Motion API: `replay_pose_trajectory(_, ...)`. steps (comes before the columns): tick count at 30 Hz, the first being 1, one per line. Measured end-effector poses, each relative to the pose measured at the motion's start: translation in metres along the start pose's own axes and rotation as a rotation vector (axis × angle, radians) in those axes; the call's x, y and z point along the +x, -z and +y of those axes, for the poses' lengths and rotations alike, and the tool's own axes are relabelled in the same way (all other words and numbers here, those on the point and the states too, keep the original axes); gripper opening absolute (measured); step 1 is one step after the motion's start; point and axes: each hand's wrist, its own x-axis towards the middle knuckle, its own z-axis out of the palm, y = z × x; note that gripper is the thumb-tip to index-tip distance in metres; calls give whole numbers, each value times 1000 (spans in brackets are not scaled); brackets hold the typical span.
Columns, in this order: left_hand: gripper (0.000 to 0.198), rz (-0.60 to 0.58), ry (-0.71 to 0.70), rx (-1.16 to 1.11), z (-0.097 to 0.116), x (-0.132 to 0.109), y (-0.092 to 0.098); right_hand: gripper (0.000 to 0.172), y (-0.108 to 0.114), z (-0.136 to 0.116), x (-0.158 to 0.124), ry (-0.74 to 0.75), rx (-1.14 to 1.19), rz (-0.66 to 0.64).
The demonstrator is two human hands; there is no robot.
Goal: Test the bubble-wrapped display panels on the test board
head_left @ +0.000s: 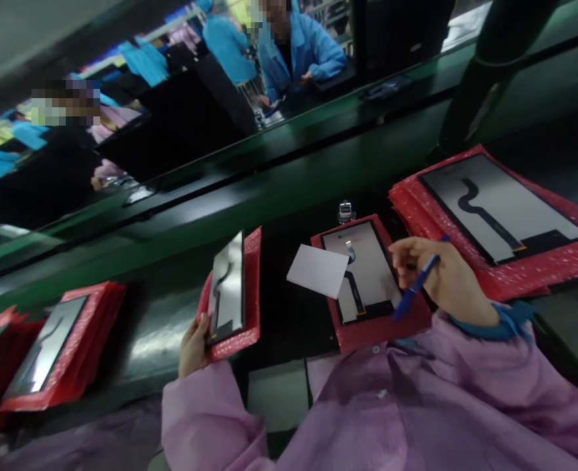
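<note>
My left hand [195, 345] grips the near edge of a display panel [230, 281] lying on a red bubble-wrap sheet [252, 288], both held tilted. My right hand [440, 278] is closed around a blue pen [420, 282], with the tip pointing down toward a second display panel [374, 271]. That panel rests on a red bubble-wrap bag [357, 339] in front of me and shows a dark, curved flex cable. A white card [317, 269] overlaps its left edge.
To the right, a panel [529, 196] tops a stack of red bubble wrap [519, 278]. More panels [48, 343] on red wrap stand at the left. A small metal-and-white object [346, 210] sits behind the middle panel. Across the green bench rail [269, 157] a person in blue [298, 49] sits.
</note>
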Motion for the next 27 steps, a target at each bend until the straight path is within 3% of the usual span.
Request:
replay_pose_trajectory(6, 37, 44, -115, 261, -19, 6, -11, 47, -22, -26, 44, 215, 110, -95)
replay_pose_trajectory(9, 34, 159, -197, 405, -19, 6, -11, 50, -31, -31, 59, 278, 85, -97)
replay_pose_trajectory(11, 38, 282, -345, 541, -15, 0, -20, 53, -35, -28, 70, 325, 14, -36)
replay_pose_trajectory(13, 42, 326, -589, 662, -6, -16, -45, 56, -38, -19, 83, 348, -89, 26)
replay_pose_trajectory(15, 44, 118, -771, 582, 4, -39, -87, 58, -39, -5, 95, 344, -178, 47)
replay_pose_trajectory(18, 49, -509, -916, 416, 14, -75, -166, 54, -41, 18, 106, 326, -240, 19)
replay_pose_trajectory(20, 52, -767, -928, 387, 15, -91, -212, 50, -43, 32, 107, 313, -257, 1)
replay_pose_trajectory(23, 49, -851, -826, 428, 7, -100, -249, 46, -51, 47, 99, 283, -275, -62)
replay_pose_trajectory(27, 57, -869, -726, 364, -3, -99, -247, 42, -65, 53, 84, 226, -281, -184)
